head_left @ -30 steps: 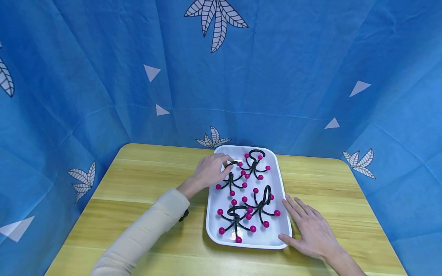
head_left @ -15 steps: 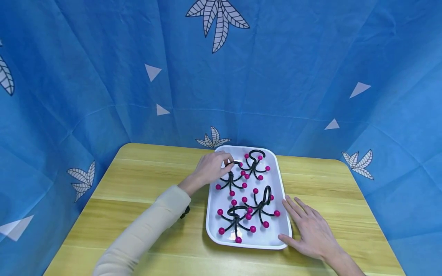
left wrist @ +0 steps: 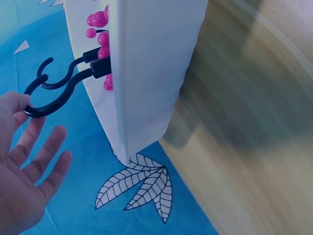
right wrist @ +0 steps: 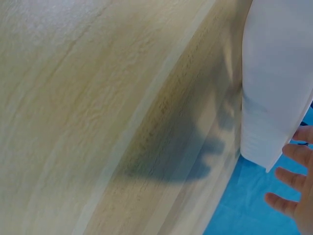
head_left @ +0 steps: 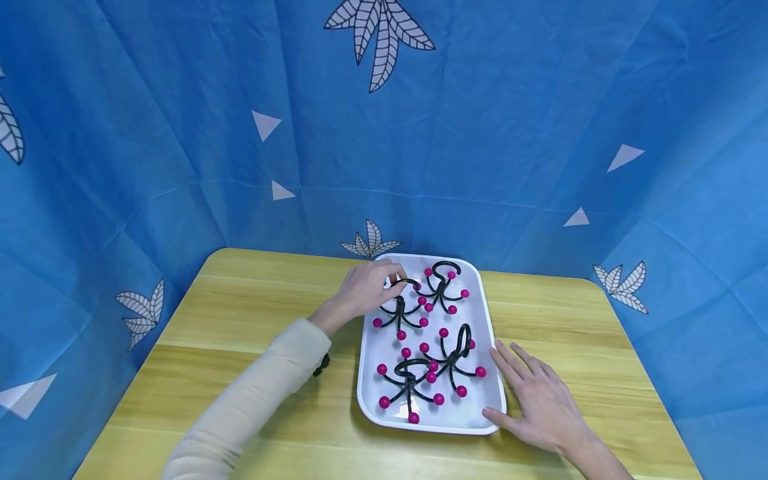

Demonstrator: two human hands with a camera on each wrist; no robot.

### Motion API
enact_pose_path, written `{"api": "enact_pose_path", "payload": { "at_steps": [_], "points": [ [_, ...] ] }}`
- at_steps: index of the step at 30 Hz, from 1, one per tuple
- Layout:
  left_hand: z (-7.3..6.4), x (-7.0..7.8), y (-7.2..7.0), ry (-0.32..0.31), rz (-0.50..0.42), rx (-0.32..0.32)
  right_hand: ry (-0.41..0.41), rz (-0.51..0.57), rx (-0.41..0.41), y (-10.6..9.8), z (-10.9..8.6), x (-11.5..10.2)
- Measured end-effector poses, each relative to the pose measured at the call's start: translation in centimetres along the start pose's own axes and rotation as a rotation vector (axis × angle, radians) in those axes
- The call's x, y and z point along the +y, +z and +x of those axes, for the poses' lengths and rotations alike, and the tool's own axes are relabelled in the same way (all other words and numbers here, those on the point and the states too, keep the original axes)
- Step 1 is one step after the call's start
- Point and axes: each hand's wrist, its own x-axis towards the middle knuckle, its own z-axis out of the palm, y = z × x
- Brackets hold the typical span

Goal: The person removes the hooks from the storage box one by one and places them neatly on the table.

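Note:
A white tray (head_left: 462, 413) holds several black hanging hooks, each with curved arms tipped with pink balls. My left hand (head_left: 363, 290) reaches over the tray's left rim at the back. Thumb and forefinger pinch the curved top of the back-left hook (head_left: 400, 305); in the left wrist view that hook (left wrist: 61, 101) passes between them, the other fingers spread loosely. Behind it the back-right hook (head_left: 441, 290) stands close by. At the tray's right rim, my right hand (head_left: 540, 407) lies with straight, spread fingers, fingertips right at the edge.
Two more hooks lie in the front half of the tray, the front-left hook (head_left: 410, 381) and front-right hook (head_left: 453, 360). The wooden table (head_left: 258, 307) carries the tray. A blue curtain (head_left: 504, 133) with leaf prints hangs behind and on both sides.
The back-left hook has shifted very slightly to the left and back with the left hand pinching it. The right hand and the tray look almost unmoved.

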Motion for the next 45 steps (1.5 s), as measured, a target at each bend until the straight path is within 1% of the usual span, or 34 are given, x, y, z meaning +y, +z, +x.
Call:
{"api": "enact_pose_path", "payload": {
  "at_steps": [10,17,26,35,38,45],
  "points": [
    [0.2,-0.1,-1.2,0.004,0.018,0.018,0.003,-0.005,-0.003,0.1,0.0,0.0],
    [0.2,0.2,-2.2,0.005,0.007,0.028,0.004,-0.008,-0.002,0.1,0.0,0.0],
    [0.2,0.3,-3.3,0.032,0.016,0.072,0.01,-0.006,-0.011,0.1,0.0,0.0],
    [-0.3,0.7,-5.5,0.008,0.045,0.064,0.017,-0.007,-0.017,0.1,0.0,0.0],
    [-0.4,0.7,-6.0,0.005,0.046,0.051,0.019,-0.006,-0.024,0.1,0.0,-0.1],
    [-0.7,0.4,-7.0,0.009,0.054,0.061,0.02,0.001,-0.027,0.1,0.0,0.0]
  ]
}}
